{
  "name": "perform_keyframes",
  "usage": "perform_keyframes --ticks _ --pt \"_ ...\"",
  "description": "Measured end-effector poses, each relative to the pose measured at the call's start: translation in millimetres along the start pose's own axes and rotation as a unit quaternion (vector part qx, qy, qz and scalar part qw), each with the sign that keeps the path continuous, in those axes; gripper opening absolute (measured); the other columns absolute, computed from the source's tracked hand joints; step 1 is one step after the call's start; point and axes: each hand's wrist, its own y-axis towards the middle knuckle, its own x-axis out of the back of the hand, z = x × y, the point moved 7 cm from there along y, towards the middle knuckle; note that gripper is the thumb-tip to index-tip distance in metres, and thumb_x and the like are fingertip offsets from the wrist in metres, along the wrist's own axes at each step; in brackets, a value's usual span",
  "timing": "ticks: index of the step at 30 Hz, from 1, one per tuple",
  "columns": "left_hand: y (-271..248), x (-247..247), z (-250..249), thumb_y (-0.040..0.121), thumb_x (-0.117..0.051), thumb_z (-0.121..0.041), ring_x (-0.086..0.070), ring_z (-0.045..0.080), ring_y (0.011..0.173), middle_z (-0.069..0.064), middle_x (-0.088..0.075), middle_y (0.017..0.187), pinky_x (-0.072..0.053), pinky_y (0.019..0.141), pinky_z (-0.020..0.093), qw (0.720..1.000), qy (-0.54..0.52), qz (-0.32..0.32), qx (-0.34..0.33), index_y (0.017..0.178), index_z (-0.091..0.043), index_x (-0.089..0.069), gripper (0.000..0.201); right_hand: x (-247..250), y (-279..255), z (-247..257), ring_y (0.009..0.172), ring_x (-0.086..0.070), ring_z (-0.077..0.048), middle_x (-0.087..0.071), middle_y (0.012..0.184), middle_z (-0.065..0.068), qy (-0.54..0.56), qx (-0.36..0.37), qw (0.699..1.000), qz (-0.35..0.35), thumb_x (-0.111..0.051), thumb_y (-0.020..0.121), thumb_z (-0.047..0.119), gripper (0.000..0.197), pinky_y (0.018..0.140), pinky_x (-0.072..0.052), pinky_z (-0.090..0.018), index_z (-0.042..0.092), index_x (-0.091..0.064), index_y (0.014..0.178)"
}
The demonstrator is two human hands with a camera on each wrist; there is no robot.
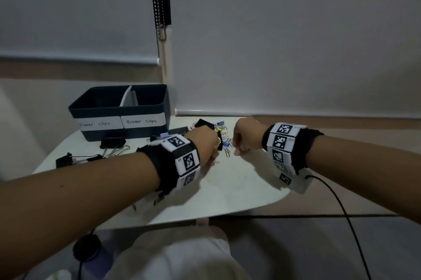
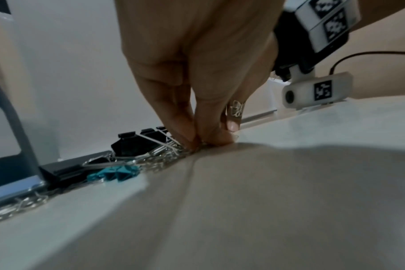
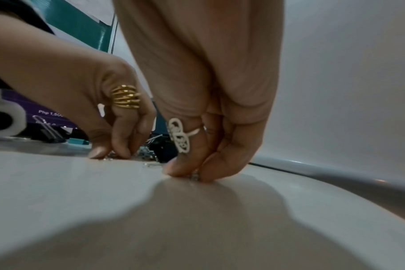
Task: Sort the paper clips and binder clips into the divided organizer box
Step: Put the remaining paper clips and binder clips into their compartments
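The dark blue organizer box (image 1: 102, 134) stands at the table's back left, its two sections labelled "Paper clips" and "Binder clips". Just right of it lies a mixed pile of clips (image 1: 222, 136). Both hands reach down at the pile's near edge. My left hand (image 1: 213, 159) (image 3: 111, 155), which wears a gold ring, pinches a silver paper clip on the tabletop. My right hand (image 1: 237, 152) (image 3: 193, 175) (image 2: 199, 144), which wears a silver ring, pinches another paper clip (image 3: 195, 176). Large black binder clips (image 1: 112, 142) (image 2: 132, 146) and small teal ones (image 2: 116, 173) lie nearby.
More black binder clips (image 1: 66, 161) lie at the table's left. The white table's rounded front edge (image 1: 250, 209) is close to my body. A blind and its bead chain (image 1: 160, 6) hang behind. A black cable (image 1: 341, 207) trails from my right wrist.
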Motion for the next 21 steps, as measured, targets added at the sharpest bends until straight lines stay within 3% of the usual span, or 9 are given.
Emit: perform_keyframes --ticks 5,8,10,12,16,19,21 --pt "-2 3 0 0.088 -0.055 -0.019 -0.058 0.024 0.107 0.008 -0.062 0.114 -0.045 0.083 0.027 1.0 0.021 -0.003 0.023 0.106 -0.009 -0.063 0.022 -9 -2 1 0.103 -0.063 -0.018 -0.071 0.106 -0.004 -0.026 -0.017 0.999 0.035 -0.072 0.077 0.025 0.029 0.091 -0.049 -0.026 0.007 -0.072 0.1" --pt "-3 -8 -4 0.092 -0.047 -0.016 -0.056 0.025 0.111 0.01 -0.06 0.119 -0.043 0.088 0.028 0.999 0.023 0.044 0.006 0.112 -0.007 -0.061 0.025 -11 -2 3 0.097 -0.063 -0.019 -0.07 0.106 -0.005 -0.037 -0.032 0.997 0.052 -0.068 0.078 0.022 0.027 0.087 -0.05 -0.027 0.006 -0.07 0.1" --pt "-2 -14 -5 0.094 -0.045 -0.012 -0.055 0.024 0.113 0.011 -0.06 0.121 -0.042 0.092 0.027 0.997 0.023 0.068 -0.002 0.115 -0.004 -0.058 0.027 -10 -4 8 0.083 -0.056 -0.019 -0.068 0.085 -0.005 -0.056 -0.033 0.996 0.056 -0.064 0.081 0.02 0.015 0.07 -0.049 -0.023 0.005 -0.068 0.082" --pt "-5 -15 -8 0.093 -0.046 -0.009 -0.057 0.023 0.112 0.009 -0.062 0.119 -0.044 0.095 0.028 0.997 0.028 0.07 -0.001 0.115 -0.005 -0.058 0.025 -9 -8 13 0.075 -0.048 -0.02 -0.049 0.061 -0.002 -0.073 -0.035 0.996 0.041 -0.059 0.083 0.015 0.025 0.05 -0.037 -0.02 0.01 -0.052 0.059" --pt "-13 -5 -3 0.094 -0.045 -0.012 -0.056 0.024 0.112 0.011 -0.06 0.119 -0.042 0.09 0.027 0.999 0.014 0.032 0.005 0.112 -0.005 -0.059 0.024 -7 -14 24 0.073 -0.045 -0.022 -0.038 0.056 -0.001 -0.121 -0.012 0.992 0.015 -0.056 0.083 0.014 0.029 0.045 -0.029 -0.019 0.011 -0.044 0.057" --pt "-17 10 23 0.093 -0.047 -0.013 -0.057 0.02 0.099 0.008 -0.062 0.101 -0.043 0.087 0.027 0.998 -0.042 -0.003 0.044 0.077 -0.02 -0.056 0.019 -5 -19 35 0.059 -0.039 -0.023 -0.033 0.055 -0.002 -0.154 0.028 0.988 -0.013 -0.05 0.089 0.017 0.041 0.044 -0.023 -0.018 0.011 -0.032 0.052" --pt "-22 28 52 0.093 -0.049 -0.013 -0.053 0.011 0.08 -0.004 -0.053 0.078 -0.042 0.076 0.022 0.988 -0.114 -0.052 0.092 0.076 -0.02 -0.052 0.019 -9 -18 39 0.05 -0.032 -0.015 -0.033 0.055 -0.002 -0.152 0.04 0.988 -0.007 -0.049 0.09 0.016 0.043 0.045 -0.024 -0.017 0.013 -0.03 0.052"
